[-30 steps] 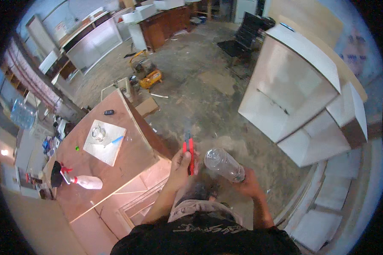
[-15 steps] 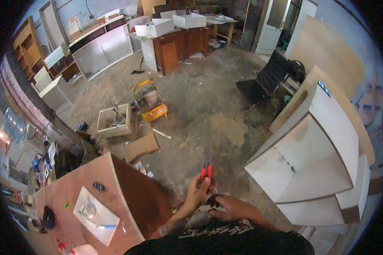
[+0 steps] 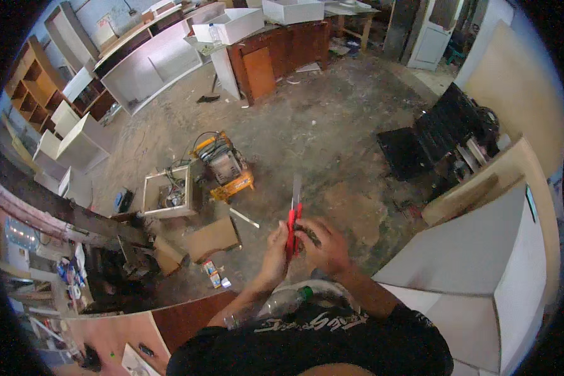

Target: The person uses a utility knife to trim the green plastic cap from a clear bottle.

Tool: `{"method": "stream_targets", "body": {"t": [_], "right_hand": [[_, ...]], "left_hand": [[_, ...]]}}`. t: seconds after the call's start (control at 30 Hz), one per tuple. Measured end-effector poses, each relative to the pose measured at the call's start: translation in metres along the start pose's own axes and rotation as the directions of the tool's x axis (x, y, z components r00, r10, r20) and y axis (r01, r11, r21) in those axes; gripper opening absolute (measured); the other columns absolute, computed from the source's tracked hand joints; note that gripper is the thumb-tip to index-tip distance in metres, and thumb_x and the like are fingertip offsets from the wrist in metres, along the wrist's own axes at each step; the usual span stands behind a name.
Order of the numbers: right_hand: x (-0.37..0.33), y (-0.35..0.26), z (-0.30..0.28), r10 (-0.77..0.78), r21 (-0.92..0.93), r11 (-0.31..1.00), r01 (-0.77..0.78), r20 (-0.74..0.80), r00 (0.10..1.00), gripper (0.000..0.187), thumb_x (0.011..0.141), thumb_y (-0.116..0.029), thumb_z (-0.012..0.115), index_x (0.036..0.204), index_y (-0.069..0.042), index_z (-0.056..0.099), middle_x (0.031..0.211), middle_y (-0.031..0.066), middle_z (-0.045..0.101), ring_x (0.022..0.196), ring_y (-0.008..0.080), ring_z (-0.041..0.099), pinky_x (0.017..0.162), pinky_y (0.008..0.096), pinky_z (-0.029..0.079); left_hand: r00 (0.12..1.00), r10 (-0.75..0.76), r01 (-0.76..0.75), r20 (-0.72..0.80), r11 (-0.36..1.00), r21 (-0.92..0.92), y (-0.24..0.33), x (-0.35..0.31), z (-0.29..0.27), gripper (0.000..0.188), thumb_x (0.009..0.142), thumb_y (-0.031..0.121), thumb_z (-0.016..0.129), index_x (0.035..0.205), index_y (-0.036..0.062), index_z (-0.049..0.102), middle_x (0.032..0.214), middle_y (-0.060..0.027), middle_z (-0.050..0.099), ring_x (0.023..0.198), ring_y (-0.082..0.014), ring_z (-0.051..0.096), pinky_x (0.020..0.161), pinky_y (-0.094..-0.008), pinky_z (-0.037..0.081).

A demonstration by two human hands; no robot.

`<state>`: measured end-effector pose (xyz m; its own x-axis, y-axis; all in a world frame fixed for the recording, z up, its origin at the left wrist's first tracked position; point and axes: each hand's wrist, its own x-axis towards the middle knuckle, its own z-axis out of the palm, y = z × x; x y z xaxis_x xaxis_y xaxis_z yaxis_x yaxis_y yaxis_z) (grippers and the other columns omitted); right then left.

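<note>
My left hand [image 3: 274,254] is closed around the red handle of a utility knife [image 3: 292,229], held upright in front of my body. Its long, flat metal blade points away from me, over the floor. From the right, my right hand [image 3: 324,245] meets the same handle, its fingers bent and pressed against it. Where those fingertips touch is partly hidden. Close below both hands, a clear plastic bottle [image 3: 282,302] with a green cap shows at the front of my black shirt.
Ahead on the floor stand a yellow-framed machine [image 3: 227,166] and an open wooden box [image 3: 169,191] with cables. Cardboard [image 3: 213,239] lies nearer. A white cabinet [image 3: 454,250] is at my right, a black chair [image 3: 429,135] beyond it. A reddish-brown worktable [image 3: 116,332] is at lower left.
My right hand has risen from below to the knife handle. The knife has shifted slightly left and up, and the view has turned, with the worktable sliding lower.
</note>
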<state>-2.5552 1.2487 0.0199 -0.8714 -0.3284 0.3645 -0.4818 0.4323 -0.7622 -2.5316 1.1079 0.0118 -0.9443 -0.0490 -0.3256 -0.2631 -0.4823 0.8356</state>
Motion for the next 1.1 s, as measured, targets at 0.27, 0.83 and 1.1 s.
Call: {"method": "stream_targets", "body": {"t": [0.27, 0.83, 1.1], "right_hand": [[0.254, 0.089, 0.027, -0.187, -0.193, 0.963, 0.187, 0.021, 0.982, 0.024, 0.093, -0.026, 0.062, 0.089, -0.003, 0.06, 0.088, 0.0171, 0.061, 0.081, 0.0375, 0.06, 0.065, 0.0502, 0.045], [0.69, 0.189, 0.191, -0.243, -0.075, 0.957, 0.282, 0.329, 0.912, 0.023, 0.1, -0.025, 0.053, 0.095, -0.004, 0.06, 0.077, 0.0153, 0.061, 0.071, 0.0385, 0.063, 0.059, 0.0458, 0.048], [0.856, 0.204, 0.274, -0.263, 0.042, 0.962, 0.271, 0.425, 0.866, 0.027, 0.102, -0.028, 0.049, 0.097, -0.003, 0.058, 0.084, 0.0197, 0.062, 0.073, 0.0415, 0.064, 0.061, 0.0487, 0.048]], "left_hand": [[0.918, 0.236, -0.238, -0.318, 0.971, 0.035, 0.092, 0.196, 0.048, 0.045, 0.108, 0.044, 0.039, 0.123, 0.0058, 0.058, 0.096, 0.002, 0.058, 0.085, -0.007, 0.052, 0.073, -0.0236, 0.043], [0.637, 0.639, -0.459, -0.43, 0.763, 0.454, 0.269, 0.594, -0.084, 0.041, 0.106, 0.027, 0.043, 0.133, -0.0011, 0.056, 0.095, -0.0061, 0.051, 0.087, -0.0164, 0.049, 0.078, -0.0297, 0.041], [0.68, 0.554, -0.406, -0.481, 0.83, 0.383, 0.349, 0.74, -0.166, 0.051, 0.106, 0.036, 0.039, 0.139, -0.0016, 0.05, 0.098, -0.012, 0.049, 0.095, -0.0242, 0.048, 0.084, -0.0341, 0.04]]}}
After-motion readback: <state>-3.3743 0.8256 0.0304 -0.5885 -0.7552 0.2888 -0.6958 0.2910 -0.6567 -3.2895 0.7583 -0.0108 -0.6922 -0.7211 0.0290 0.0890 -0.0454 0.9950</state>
